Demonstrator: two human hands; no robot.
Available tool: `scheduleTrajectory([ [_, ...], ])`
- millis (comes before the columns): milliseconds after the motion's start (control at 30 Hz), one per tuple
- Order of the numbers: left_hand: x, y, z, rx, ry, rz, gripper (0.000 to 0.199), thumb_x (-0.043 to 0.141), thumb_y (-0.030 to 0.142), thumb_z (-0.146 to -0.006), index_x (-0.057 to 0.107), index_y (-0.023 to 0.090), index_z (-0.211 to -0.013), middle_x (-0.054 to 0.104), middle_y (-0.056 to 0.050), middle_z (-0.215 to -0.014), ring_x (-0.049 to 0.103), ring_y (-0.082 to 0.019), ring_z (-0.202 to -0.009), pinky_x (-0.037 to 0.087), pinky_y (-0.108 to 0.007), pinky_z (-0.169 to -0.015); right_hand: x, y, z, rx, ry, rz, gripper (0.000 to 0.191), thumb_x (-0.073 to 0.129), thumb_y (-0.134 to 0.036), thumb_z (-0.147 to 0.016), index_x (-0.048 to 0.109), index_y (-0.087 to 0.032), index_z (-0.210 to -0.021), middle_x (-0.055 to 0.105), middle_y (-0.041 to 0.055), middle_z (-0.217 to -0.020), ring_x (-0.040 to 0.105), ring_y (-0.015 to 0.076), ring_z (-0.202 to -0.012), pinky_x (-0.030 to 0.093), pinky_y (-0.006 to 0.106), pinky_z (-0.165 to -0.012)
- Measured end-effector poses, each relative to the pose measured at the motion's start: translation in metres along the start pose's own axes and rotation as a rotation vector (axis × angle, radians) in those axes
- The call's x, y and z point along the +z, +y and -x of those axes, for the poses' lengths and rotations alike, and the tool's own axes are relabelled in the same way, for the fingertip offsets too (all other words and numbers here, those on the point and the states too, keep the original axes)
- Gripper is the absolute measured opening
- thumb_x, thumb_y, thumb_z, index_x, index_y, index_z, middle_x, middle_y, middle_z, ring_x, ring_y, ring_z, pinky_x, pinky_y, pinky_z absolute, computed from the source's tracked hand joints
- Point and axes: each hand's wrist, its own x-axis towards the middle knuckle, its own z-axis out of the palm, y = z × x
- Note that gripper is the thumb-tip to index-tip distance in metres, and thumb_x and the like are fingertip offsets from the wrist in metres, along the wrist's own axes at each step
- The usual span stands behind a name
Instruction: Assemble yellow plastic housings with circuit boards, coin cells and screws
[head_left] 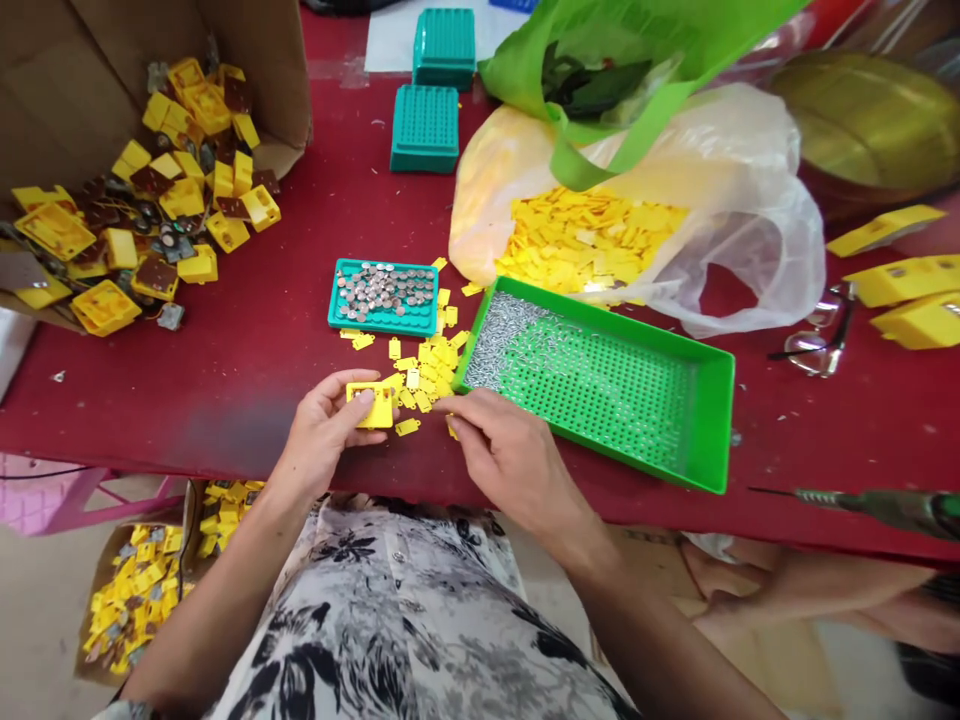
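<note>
My left hand [328,425] is closed around a small yellow plastic housing [381,404], the thumb lying on its open face. To the right, apart from it, my right hand [499,445] is pinched, with thumb and index fingertips together near the loose flat yellow pieces [429,368]; whatever may be between the fingertips is too small to tell. Behind the left hand is a small teal tray [384,322] of round metal parts. A green perforated tray [721,430], with small silver pieces heaped at its left end, lies just beyond my right hand.
A cardboard box [292,80] of yellow assemblies lies at the left. Two teal blocks [424,125] stand at the back, beside a plastic bag [765,140] of yellow pieces. Eyeglasses [817,345] and a driver-like tool [885,507] are at the right. Another person's limbs [810,590] show below.
</note>
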Motion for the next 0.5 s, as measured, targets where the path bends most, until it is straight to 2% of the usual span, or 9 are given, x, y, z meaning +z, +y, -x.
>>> scheduleTrajectory([
  [67, -0.002, 0.001, 0.000, -0.005, 0.009, 0.010, 0.033, 0.078, 0.031, -0.073, 0.065, 0.018, -0.100, 0.072, -0.003, -0.089, 0.073, -0.017, -0.075, 0.059, -0.022, -0.057, 0.001, -0.001, -0.005, 0.022, 0.003, 0.036, 0.019, 0.048, -0.013, -0.092, 0.067, -0.017, -0.093, 0.068, 0.0060, -0.084, 0.064, 0.0185, -0.078, 0.049, 0.032, -0.071],
  [133, -0.005, 0.004, 0.001, 0.008, 0.022, 0.024, 0.033, 0.078, 0.031, -0.072, 0.065, 0.018, -0.100, 0.073, -0.003, -0.089, 0.073, -0.017, -0.075, 0.059, -0.022, -0.057, 0.005, -0.002, -0.009, 0.027, 0.028, 0.085, 0.019, 0.047, -0.017, -0.094, 0.067, -0.017, -0.092, 0.068, 0.0071, -0.084, 0.063, 0.0200, -0.078, 0.048, 0.033, -0.071],
  [333, -0.019, 0.013, 0.003, 0.070, 0.075, 0.059, 0.035, 0.079, 0.030, -0.071, 0.064, 0.017, -0.100, 0.073, -0.005, -0.094, 0.073, -0.017, -0.075, 0.060, -0.022, -0.056, 0.027, -0.008, -0.019, -0.095, -0.005, 0.130, 0.023, 0.045, -0.012, -0.093, 0.067, -0.015, -0.088, 0.066, 0.0093, -0.085, 0.060, 0.0209, -0.079, 0.046, 0.033, -0.070],
  [500, -0.028, 0.012, 0.004, 0.081, 0.100, 0.073, 0.036, 0.078, 0.031, -0.071, 0.063, 0.018, -0.101, 0.073, -0.004, -0.091, 0.073, -0.018, -0.076, 0.059, -0.022, -0.056, 0.042, -0.008, -0.032, -0.163, -0.042, 0.211, 0.033, 0.039, -0.005, -0.091, 0.069, -0.015, -0.100, 0.063, 0.0112, -0.091, 0.056, 0.0225, -0.087, 0.046, 0.034, -0.074],
])
